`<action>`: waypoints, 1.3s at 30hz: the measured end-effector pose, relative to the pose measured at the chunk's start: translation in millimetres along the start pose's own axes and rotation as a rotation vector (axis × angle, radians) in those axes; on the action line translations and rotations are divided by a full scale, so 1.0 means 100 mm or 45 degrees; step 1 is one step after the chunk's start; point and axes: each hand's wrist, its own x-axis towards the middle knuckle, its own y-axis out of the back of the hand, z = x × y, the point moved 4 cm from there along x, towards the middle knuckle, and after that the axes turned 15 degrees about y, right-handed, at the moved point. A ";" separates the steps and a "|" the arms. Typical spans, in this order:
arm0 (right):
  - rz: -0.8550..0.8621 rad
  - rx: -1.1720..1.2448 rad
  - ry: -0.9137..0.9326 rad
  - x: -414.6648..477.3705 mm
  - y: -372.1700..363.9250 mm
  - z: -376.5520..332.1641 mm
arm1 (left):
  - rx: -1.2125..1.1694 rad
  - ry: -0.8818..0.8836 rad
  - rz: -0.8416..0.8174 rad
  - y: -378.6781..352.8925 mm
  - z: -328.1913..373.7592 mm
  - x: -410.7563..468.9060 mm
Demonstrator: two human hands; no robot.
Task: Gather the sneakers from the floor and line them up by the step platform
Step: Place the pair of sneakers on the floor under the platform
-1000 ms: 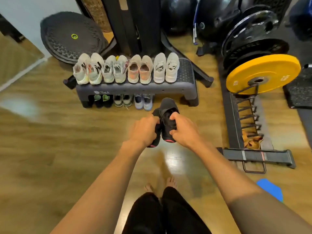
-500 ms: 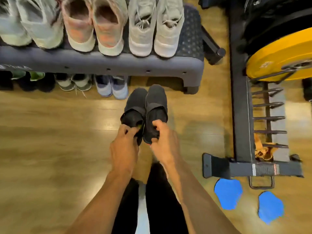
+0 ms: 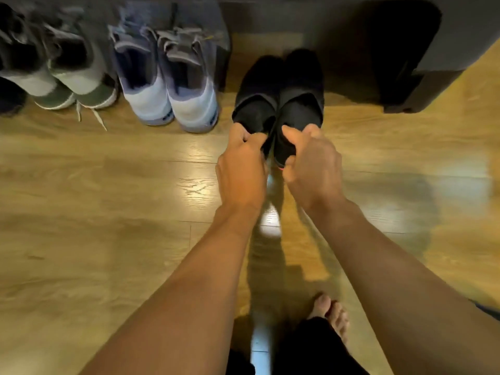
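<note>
Two hands, left (image 3: 240,163) and right (image 3: 311,169), each grip a black sneaker (image 3: 257,104) by the heel, setting the pair beside blue sneakers (image 3: 167,85) under the step platform (image 3: 405,36); release remains.

Warm indoor light, soft focus, glare on the floor (image 3: 81,239).

Bright patches of glare lie on the glossy wood left of the left hand (image 3: 240,169), between the wrists and at the bottom edge between the legs. Soft shadows of the arms fall on the floor toward the bottom, with a broader one at right. Under the platform (image 3: 460,31) it is dark, and the black shoes (image 3: 281,96) lose detail there. The shoes at upper left (image 3: 54,66) are smeared with motion blur. The wide lens bends the floorboards at the edges.
</note>
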 end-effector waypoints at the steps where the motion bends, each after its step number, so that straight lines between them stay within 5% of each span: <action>1: 0.009 0.012 0.011 0.08 -0.05 0.05 | 0.019 -0.015 0.021 -0.06 -0.02 0.08; 14: -0.008 -0.076 0.052 1.20 -0.18 0.45 | 0.231 -0.312 -0.011 -0.41 0.32 0.99; 21: -0.059 -0.202 0.033 1.27 -0.20 0.48 | 0.833 -0.459 -0.299 -0.43 0.05 1.14; 26: 0.032 -0.165 0.001 1.26 -0.14 0.51 | 0.834 -0.669 -0.211 -0.28 0.16 1.21; 32: 0.096 -0.168 -0.034 1.28 -0.10 0.55 | 0.723 -0.526 -0.074 -0.22 0.36 1.38; 39: -0.136 -0.090 0.012 1.43 -0.23 0.47 | 0.680 -0.308 -0.262 -0.34 0.31 1.49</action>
